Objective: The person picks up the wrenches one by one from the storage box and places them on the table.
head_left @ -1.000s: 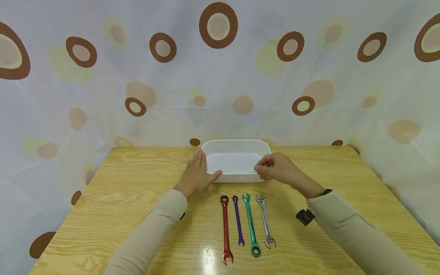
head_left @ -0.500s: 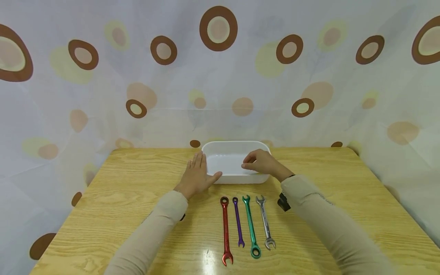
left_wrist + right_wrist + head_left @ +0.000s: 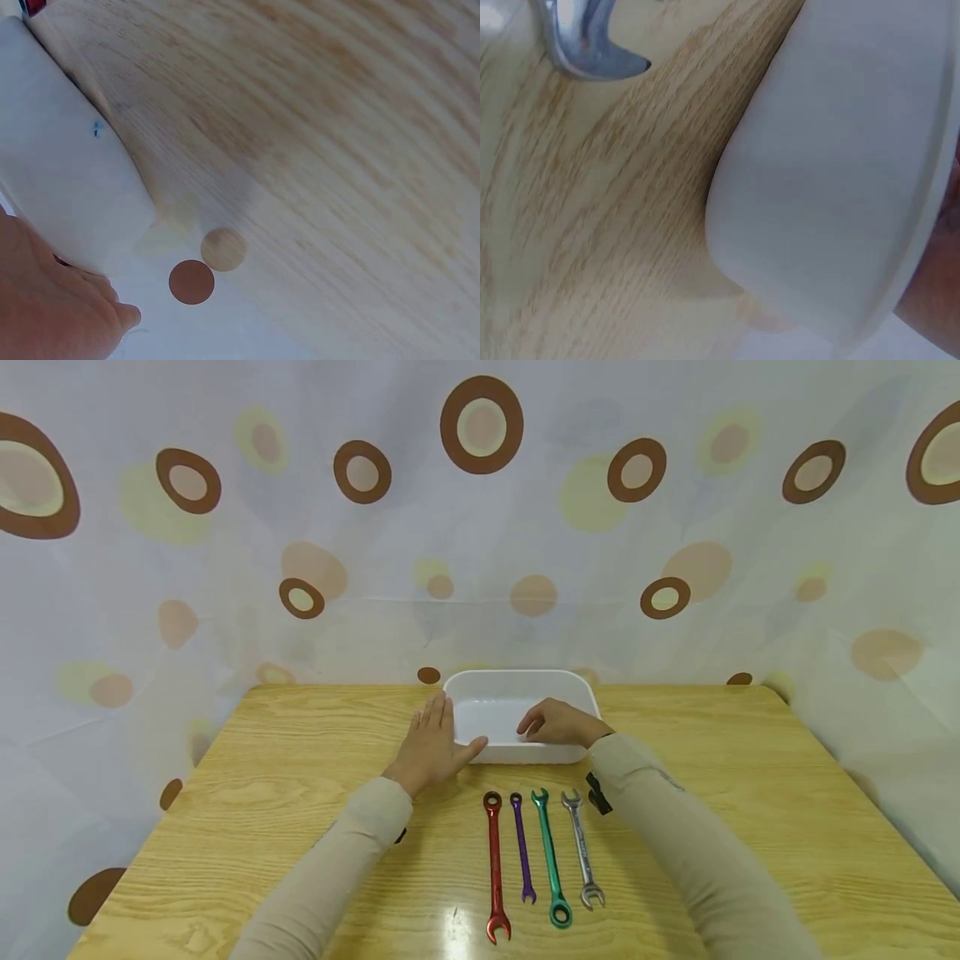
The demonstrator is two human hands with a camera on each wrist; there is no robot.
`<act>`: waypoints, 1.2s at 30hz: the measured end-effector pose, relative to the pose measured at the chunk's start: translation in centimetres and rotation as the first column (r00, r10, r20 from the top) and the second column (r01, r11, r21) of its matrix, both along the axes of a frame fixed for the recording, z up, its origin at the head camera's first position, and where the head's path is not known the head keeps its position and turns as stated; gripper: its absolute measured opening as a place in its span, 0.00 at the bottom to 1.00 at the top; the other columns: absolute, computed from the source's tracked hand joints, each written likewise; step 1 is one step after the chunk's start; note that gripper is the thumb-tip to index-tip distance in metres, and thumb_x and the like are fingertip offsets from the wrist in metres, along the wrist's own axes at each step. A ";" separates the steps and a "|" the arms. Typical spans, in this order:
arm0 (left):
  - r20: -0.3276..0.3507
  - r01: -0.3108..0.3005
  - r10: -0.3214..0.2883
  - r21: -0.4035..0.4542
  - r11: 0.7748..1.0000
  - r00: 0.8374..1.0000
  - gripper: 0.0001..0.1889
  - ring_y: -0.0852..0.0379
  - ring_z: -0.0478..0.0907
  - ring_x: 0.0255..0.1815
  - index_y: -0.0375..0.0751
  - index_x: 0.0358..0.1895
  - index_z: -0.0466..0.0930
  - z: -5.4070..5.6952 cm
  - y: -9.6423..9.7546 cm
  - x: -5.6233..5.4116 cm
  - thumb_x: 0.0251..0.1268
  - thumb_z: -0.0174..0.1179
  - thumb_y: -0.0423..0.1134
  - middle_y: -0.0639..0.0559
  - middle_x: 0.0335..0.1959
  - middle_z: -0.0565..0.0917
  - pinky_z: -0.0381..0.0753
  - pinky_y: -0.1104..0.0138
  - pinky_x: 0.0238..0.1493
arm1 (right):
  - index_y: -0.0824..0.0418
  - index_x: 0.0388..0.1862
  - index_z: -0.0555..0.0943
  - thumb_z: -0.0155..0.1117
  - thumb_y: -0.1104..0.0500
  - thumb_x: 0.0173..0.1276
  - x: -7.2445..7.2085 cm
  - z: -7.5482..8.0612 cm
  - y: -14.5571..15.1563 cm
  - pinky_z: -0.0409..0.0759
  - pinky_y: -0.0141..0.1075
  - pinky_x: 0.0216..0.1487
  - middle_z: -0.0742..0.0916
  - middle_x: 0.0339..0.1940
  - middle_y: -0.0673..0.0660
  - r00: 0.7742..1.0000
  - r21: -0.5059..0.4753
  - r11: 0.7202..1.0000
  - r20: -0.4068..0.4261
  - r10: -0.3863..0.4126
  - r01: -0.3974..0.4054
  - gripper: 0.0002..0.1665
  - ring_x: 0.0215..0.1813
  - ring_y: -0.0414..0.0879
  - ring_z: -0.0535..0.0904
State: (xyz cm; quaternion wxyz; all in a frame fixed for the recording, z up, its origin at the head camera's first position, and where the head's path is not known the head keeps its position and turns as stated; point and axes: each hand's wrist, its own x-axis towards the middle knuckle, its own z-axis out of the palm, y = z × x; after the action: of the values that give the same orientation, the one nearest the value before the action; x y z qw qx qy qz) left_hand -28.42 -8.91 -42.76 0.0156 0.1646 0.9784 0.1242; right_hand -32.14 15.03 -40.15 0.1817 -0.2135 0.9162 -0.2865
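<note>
Right hand (image 3: 561, 723) (curved downward) inside tub (image 3: 517, 754)

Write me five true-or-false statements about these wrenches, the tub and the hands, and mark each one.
1. From left to right lie the red combination wrench, purple combination wrench, green combination wrench and silver double open-end wrench. True.
2. The right hand reaches into the white tub. True.
3. The left hand is inside the tub too. False: it is outside, at the tub's left end.
4. The green combination wrench's ring end points towards the tub. False: its open end does.
5. The purple combination wrench is the longest of the four. False: it is shorter than the red one.
</note>
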 end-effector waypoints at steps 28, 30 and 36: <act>-0.023 0.006 -0.005 0.031 0.999 1.000 0.52 0.42 0.39 0.78 0.28 0.75 0.41 0.3 0.2 0.2 0.66 0.36 0.73 0.36 0.77 0.42 0.43 0.51 0.75 | 0.66 0.36 0.84 0.61 0.67 0.66 -0.8 -0.9 0.3 0.75 0.34 0.39 0.85 0.33 0.56 0.999 0.062 0.998 0.033 -0.009 0.007 0.06 0.33 0.43 0.74; -0.025 0.006 -0.006 0.029 1.000 1.000 0.52 0.42 0.39 0.78 0.28 0.75 0.41 0.3 0.2 0.2 0.65 0.36 0.73 0.36 0.77 0.42 0.43 0.51 0.75 | 0.67 0.36 0.84 0.61 0.67 0.66 -0.9 -1.1 0.3 0.74 0.34 0.38 0.85 0.33 0.56 1.000 0.056 0.998 0.027 0.008 -0.010 0.05 0.33 0.43 0.74; -0.025 0.012 -0.012 0.007 1.000 1.000 0.53 0.43 0.38 0.78 0.28 0.75 0.40 0.2 0.2 0.1 0.65 0.35 0.73 0.36 0.77 0.42 0.42 0.51 0.75 | 0.67 0.35 0.82 0.60 0.68 0.66 -1.2 -1.4 0.6 0.75 0.34 0.39 0.84 0.32 0.56 0.999 0.036 0.998 0.025 0.043 -0.044 0.04 0.33 0.43 0.75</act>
State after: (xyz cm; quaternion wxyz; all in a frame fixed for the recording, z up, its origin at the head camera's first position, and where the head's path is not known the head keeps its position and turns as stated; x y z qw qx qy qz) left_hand -28.35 -8.73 -42.58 0.0033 0.1722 0.9770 0.1255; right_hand -33.38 15.64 -41.53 0.2026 -0.2264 0.9142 -0.2683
